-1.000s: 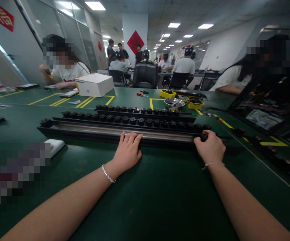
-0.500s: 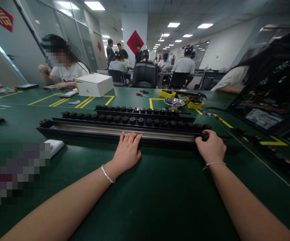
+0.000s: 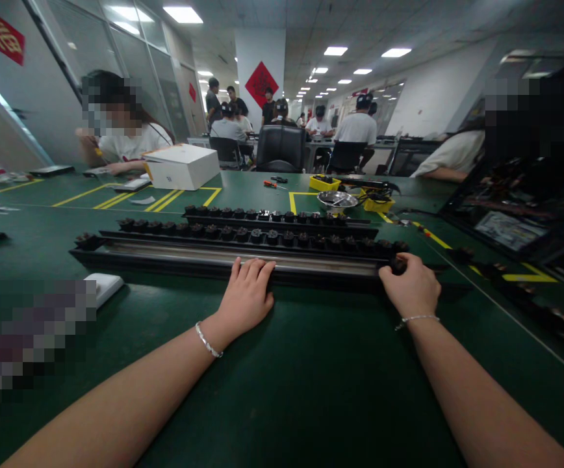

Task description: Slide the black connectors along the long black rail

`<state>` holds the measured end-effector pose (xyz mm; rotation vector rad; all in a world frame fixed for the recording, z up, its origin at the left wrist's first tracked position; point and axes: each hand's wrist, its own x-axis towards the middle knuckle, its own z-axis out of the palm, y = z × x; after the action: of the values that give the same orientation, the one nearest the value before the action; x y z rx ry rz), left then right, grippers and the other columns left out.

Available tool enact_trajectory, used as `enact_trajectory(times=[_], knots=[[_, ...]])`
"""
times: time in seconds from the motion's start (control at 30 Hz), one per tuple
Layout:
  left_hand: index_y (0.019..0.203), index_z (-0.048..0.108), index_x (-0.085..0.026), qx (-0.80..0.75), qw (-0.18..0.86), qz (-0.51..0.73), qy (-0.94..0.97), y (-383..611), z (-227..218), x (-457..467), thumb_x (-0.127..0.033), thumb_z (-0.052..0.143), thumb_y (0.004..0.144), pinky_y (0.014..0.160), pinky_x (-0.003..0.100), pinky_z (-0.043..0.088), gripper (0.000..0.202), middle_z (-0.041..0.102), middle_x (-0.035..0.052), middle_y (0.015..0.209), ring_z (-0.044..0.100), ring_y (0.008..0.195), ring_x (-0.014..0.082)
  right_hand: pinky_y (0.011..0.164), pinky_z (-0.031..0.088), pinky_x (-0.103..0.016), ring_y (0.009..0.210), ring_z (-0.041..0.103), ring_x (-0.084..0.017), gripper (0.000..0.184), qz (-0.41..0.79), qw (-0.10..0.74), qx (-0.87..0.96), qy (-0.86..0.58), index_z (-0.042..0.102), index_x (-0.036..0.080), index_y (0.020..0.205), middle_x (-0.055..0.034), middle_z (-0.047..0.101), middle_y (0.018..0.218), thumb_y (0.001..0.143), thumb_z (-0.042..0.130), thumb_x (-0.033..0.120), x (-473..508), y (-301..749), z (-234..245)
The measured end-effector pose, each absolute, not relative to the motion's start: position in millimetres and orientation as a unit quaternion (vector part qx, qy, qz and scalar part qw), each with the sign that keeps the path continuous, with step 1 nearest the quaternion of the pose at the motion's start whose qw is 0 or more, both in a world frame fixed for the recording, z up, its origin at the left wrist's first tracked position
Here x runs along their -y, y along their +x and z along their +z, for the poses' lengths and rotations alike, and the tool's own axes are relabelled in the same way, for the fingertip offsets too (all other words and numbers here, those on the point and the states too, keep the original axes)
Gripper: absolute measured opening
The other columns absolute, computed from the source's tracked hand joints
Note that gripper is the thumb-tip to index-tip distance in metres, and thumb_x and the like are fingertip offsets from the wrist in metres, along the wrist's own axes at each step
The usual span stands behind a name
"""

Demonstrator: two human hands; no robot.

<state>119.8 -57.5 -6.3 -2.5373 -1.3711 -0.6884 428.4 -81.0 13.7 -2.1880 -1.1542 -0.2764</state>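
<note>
Left hand (image 3: pixel 248 292) over green table (image 3: pixel 301 377), people (image 3: pixel 355 127) beyond

Both forearms (image 3: pixel 136 393) stretch forward, the left grip (image 3: pixel 247 294) palm-down, the right grip (image 3: pixel 412 287) curled inward.

White pillar (image 3: pixel 260 47) behind black chair (image 3: pixel 281 148)

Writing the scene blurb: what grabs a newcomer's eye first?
A long black channel lies on the green table, the left hand on its near edge, the right hand gripping a black part at its right end. Behind it run two rows of dark round parts. Farther back, a red diamond hangs on a pale pillar.
</note>
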Motion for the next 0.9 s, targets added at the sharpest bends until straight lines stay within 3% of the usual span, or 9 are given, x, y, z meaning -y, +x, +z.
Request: enact_trajectory(times=[0.9], knots=[[0.131, 0.043, -0.017, 0.463, 0.096, -0.222, -0.853, 119.9, -7.3, 56.7, -0.023, 0.053, 0.077, 0.113, 0.052, 0.017, 0.056, 0.052, 0.0112, 0.126, 0.041, 0.124, 0.028, 0.089, 0.043, -0.045, 0.096, 0.057, -0.029, 0.042, -0.093, 0.313, 0.432, -0.841, 0.061, 0.015, 0.11, -0.0135, 0.064, 0.098, 0.072, 0.051, 0.033, 79.6, 433.9, 14.1]])
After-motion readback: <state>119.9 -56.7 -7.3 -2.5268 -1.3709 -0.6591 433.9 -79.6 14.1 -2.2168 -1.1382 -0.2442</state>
